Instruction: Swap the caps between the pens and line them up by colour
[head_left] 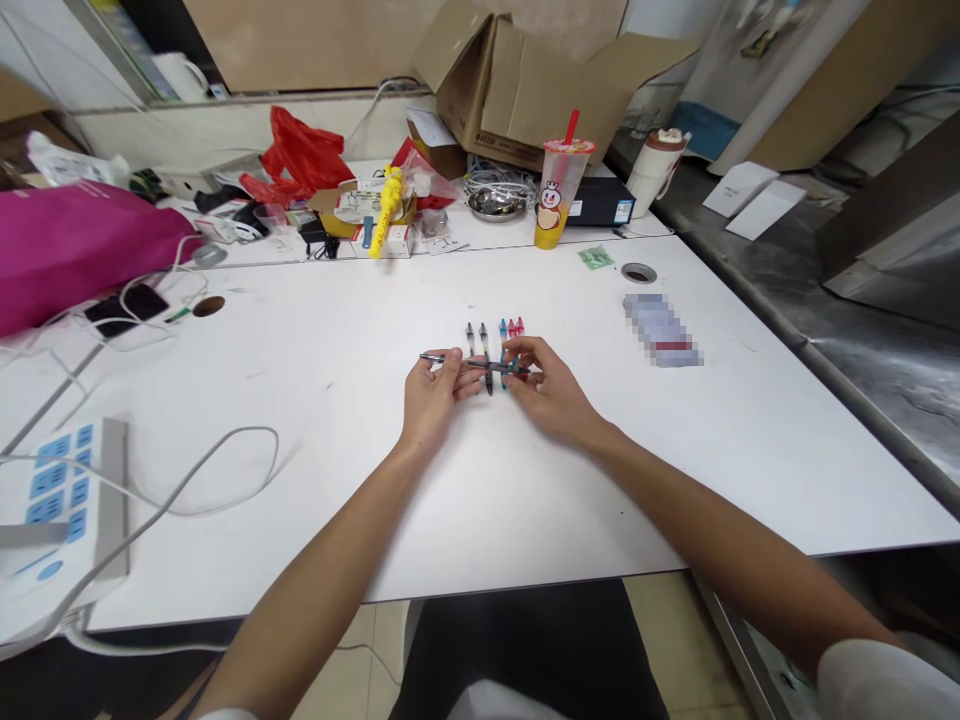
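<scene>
A dark pen (482,365) lies crosswise between my two hands, above the white table. My left hand (437,392) is closed on its left part, thumb on top. On its right end, the fingers of my right hand (546,388) pinch it. Behind and below it several pens stand in a row on the table: two black pens (483,331) on the left, a teal pen (503,327) and two red pens (516,327) on the right. My hands partly hide their lower ends.
A drink cup (559,200) with a red straw stands at the back, near a cardboard box (525,95). A blurred-out flat item (664,330) lies right. At left are a power strip (112,480), cables and a magenta bag (82,240). A yellow object (388,210) sits behind.
</scene>
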